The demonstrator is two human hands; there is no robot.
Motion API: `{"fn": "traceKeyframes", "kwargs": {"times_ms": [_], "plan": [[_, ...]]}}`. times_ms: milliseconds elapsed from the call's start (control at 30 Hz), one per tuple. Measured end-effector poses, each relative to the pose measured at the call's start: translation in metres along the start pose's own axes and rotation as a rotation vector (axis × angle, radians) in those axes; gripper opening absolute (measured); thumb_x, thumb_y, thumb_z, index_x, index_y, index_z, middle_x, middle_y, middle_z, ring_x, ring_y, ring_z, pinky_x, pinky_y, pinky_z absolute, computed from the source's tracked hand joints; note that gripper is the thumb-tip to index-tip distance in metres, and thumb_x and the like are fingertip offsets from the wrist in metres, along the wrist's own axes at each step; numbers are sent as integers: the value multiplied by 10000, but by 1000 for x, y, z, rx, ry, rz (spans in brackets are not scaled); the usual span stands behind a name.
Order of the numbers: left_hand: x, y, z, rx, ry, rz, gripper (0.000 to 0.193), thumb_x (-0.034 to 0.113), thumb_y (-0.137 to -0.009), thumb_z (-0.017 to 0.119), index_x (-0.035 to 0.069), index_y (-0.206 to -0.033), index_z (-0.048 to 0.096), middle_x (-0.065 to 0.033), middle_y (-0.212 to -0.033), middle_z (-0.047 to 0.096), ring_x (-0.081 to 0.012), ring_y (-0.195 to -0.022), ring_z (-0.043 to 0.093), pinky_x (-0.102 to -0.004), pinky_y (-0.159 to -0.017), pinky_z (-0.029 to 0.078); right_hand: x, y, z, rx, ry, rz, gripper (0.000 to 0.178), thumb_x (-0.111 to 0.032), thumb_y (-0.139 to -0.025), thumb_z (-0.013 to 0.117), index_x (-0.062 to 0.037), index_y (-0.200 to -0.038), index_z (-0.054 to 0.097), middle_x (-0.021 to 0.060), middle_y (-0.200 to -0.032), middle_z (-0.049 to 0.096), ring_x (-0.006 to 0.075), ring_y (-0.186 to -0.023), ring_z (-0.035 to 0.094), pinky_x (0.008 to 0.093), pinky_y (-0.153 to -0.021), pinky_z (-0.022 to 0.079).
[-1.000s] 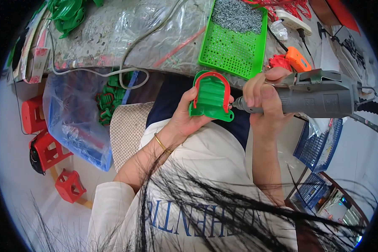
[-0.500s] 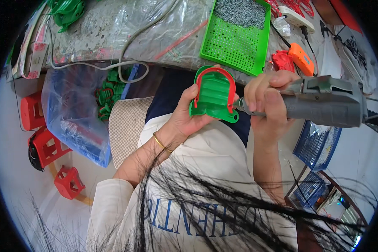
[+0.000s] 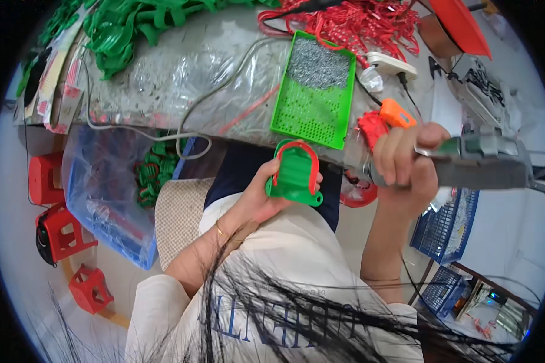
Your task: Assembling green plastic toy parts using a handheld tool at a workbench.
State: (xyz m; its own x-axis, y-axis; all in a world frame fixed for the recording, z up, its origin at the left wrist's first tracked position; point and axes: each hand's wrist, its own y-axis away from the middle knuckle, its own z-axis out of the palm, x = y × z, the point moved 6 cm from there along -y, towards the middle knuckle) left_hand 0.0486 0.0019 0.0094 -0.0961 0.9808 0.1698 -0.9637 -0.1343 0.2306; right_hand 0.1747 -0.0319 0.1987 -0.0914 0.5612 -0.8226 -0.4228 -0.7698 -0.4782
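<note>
My left hand (image 3: 266, 192) is wrapped round a curved green plastic part (image 3: 296, 170), its fingers partly hidden behind it. A red U-shaped strip (image 3: 314, 166) lines the inside of this part. Closed round a grey electric screwdriver (image 3: 481, 168), my right hand (image 3: 409, 158) holds the tool level off to the right, near the bench's front edge. The screwdriver is apart from the green part, and its tip is blurred. Beyond both hands, a green perforated tray (image 3: 309, 116) holds a heap of small silvery screws (image 3: 321, 63).
Green parts (image 3: 118, 36) and red strips (image 3: 363, 27) are piled along the bench's far side. A white power strip (image 3: 393, 65) and an orange device (image 3: 398, 113) lie right of the tray. A grey cable crosses the bench. Left stand a lined blue crate (image 3: 145, 257) and red stools (image 3: 91, 289).
The screwdriver has pulled back from the part's lower right corner and moved right with my right hand. My left hand still holds the part. The view has shifted, showing more of the far bench.
</note>
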Motion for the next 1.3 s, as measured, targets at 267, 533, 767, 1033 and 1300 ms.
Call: {"fn": "traceKeyframes", "kwargs": {"times_ms": [267, 533, 767, 1033, 1300], "plan": [[4, -11, 8, -52, 69, -1, 727, 533, -798, 556, 30, -1306, 424, -223, -1203, 542, -312, -1060, 566, -456, -921, 447, 69, 11, -71, 529, 320, 71, 188, 22, -823, 585, 11, -990, 500, 36, -669, 472, 113, -549, 451, 267, -532, 388], [6, -15, 0, -11, 134, 10, 761, 501, -757, 625, 58, -1336, 407, -256, -1197, 533, -360, -1053, 566, -460, -913, 470, 103, 12, -83, 516, 362, 98, 163, 27, -832, 582, 7, -976, 508, 42, -693, 507, 117, -562, 485, 263, -539, 410], [5, -14, -3, -44, 161, -20, 771, 493, -758, 621, 67, -1355, 383, -285, -1204, 518, -389, -1052, 564, -479, -914, 470, 114, 12, -83, 492, 355, 88, 151, 22, -841, 583, -9, -970, 511, 36, -690, 506, 116, -564, 489, 267, -539, 418], [6, -12, -9, -35, 175, -24, 769, 491, -758, 622, 96, -1368, 370, -291, -1202, 514, -387, -1044, 566, -475, -914, 470, 118, 15, -82, 493, 333, 78, 145, 18, -844, 587, -11, -966, 514, 38, -710, 510, 124, -576, 496, 269, -541, 420], [6, -11, -8, -48, 197, -16, 747, 472, -764, 610, 56, -1343, 389, -292, -1204, 508, -387, -1049, 563, -478, -922, 463, 90, 6, -66, 548, 327, 16, 192, 14, -823, 597, 7, -998, 520, 38, -687, 490, 130, -566, 477, 270, -536, 404]]}}
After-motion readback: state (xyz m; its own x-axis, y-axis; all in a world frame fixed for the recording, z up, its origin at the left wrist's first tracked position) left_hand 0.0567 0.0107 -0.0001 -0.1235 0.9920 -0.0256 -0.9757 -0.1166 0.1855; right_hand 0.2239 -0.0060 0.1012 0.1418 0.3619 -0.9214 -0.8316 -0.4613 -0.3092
